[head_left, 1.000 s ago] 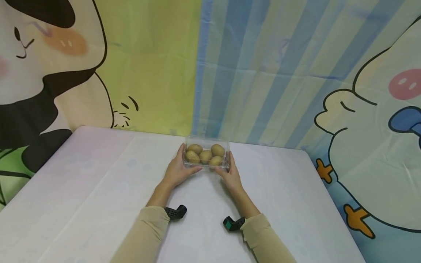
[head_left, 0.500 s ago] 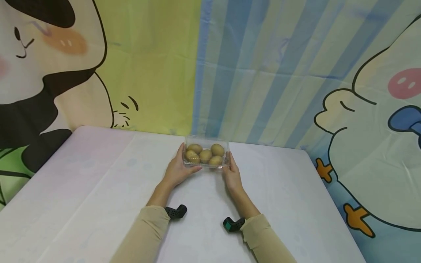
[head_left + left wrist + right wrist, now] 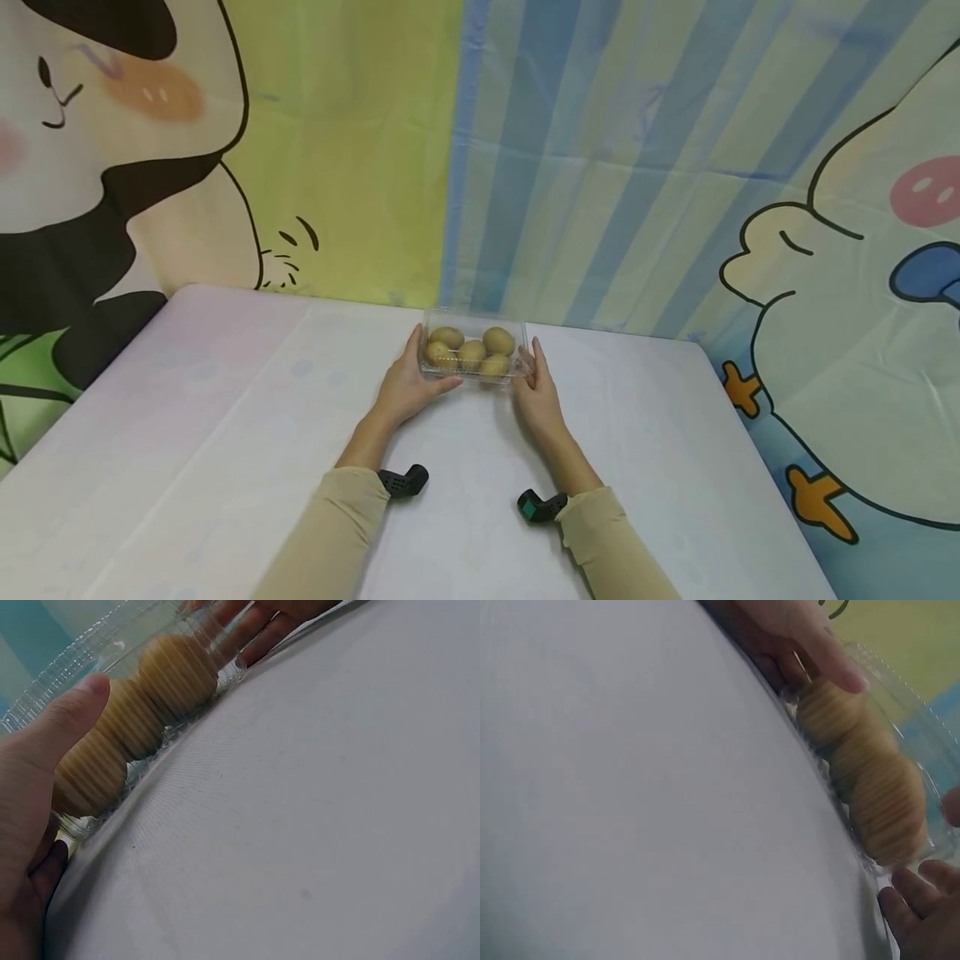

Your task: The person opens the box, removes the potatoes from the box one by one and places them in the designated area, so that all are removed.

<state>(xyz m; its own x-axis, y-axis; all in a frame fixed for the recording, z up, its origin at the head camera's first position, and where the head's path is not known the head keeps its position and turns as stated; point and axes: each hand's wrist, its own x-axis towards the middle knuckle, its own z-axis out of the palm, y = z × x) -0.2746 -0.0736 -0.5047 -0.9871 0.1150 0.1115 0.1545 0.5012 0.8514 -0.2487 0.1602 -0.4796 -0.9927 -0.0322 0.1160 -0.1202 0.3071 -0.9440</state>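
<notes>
Near the table's (image 3: pixel 637 433) far edge, the box (image 3: pixel 474 321) is held long side crosswise, its left end gripped by the left hand (image 3: pixel 405 387), its right end flanked by the right hand (image 3: pixel 538 402), loosely spread.

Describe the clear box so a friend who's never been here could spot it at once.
Find the white table and look near the middle of its far edge. The box is there, between the left hand and the right hand. Unlike anything near it, it is see-through, showing five yellow-brown pieces inside.
</notes>
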